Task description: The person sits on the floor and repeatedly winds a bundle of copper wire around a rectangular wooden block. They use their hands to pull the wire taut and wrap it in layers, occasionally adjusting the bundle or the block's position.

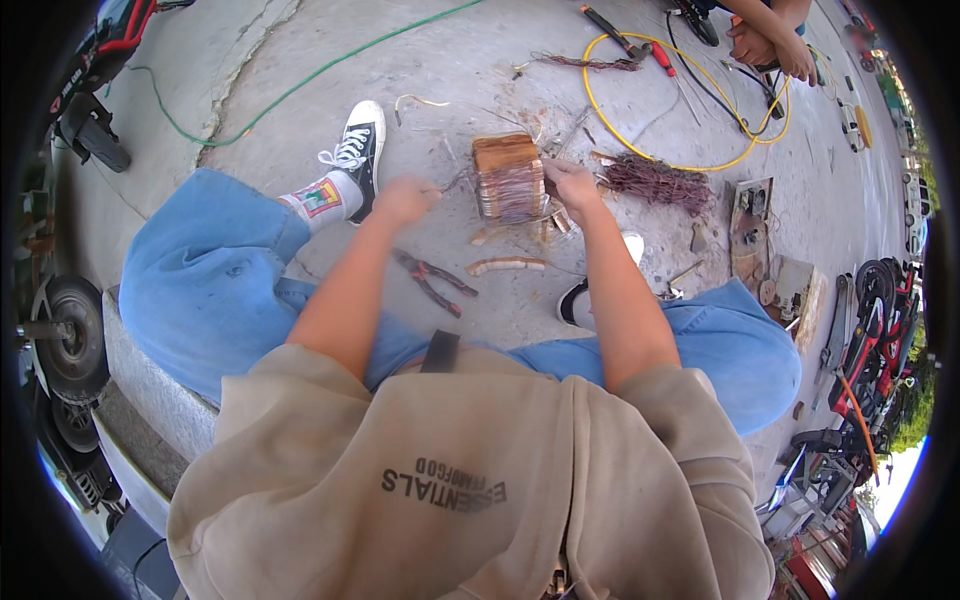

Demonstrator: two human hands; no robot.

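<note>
A block-shaped coil (510, 180), brown on top with dull purplish wire windings on its near side, sits on the concrete floor between my feet. My right hand (570, 186) grips its right side, the fingers partly hidden behind the edge. To its left, my left hand (408, 202) is blurred by motion but looks closed. A thin dark piece extends from its fingers toward the coil; I cannot make out what it is. Pliers with dark red and black handles (434, 281) lie nearer to me, beside a curved pale strip (507, 265).
Right of the coil lie a tangled bundle of reddish wire (657, 183) and a rusty metal part (750, 228). Beyond are a yellow hose (596, 100), a hammer (612, 32) and a red-handled screwdriver (664, 60). Another person's hands (770, 48) rest at the far right. A green hose (330, 65) crosses the far left.
</note>
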